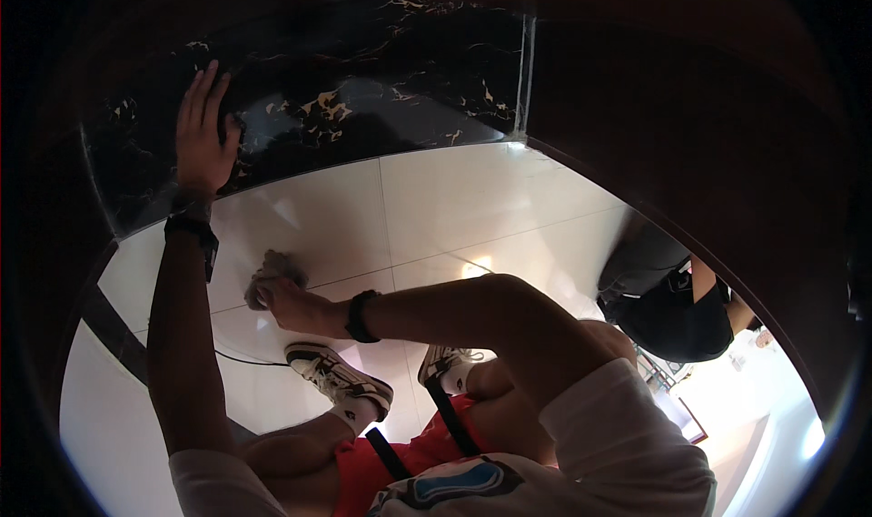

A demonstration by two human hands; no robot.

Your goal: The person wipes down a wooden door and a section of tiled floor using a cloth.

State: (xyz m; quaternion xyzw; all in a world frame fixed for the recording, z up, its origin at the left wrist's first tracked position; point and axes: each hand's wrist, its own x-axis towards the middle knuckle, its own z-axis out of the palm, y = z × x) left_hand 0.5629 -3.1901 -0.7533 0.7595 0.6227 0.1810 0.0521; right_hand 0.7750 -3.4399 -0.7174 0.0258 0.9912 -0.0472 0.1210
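My left hand (204, 145) lies against a glossy black stone panel (400, 108) with pale gold veins, fingers stretched out and nothing in them. Lower down and a little to the right, my right hand (298, 308) grips a crumpled grey cloth (275, 270) over the light tiled floor (436, 208). Part of the cloth is hidden under the fingers, and I cannot tell whether it touches the tiles. Dark bands circle both wrists.
My sneakers (341, 379) stand on the tiles close below the cloth, beside a thin dark cable (250, 361). Dark brown panels (690, 145) frame the right side. Another person (668, 290) in dark clothes is beyond the right panel's edge.
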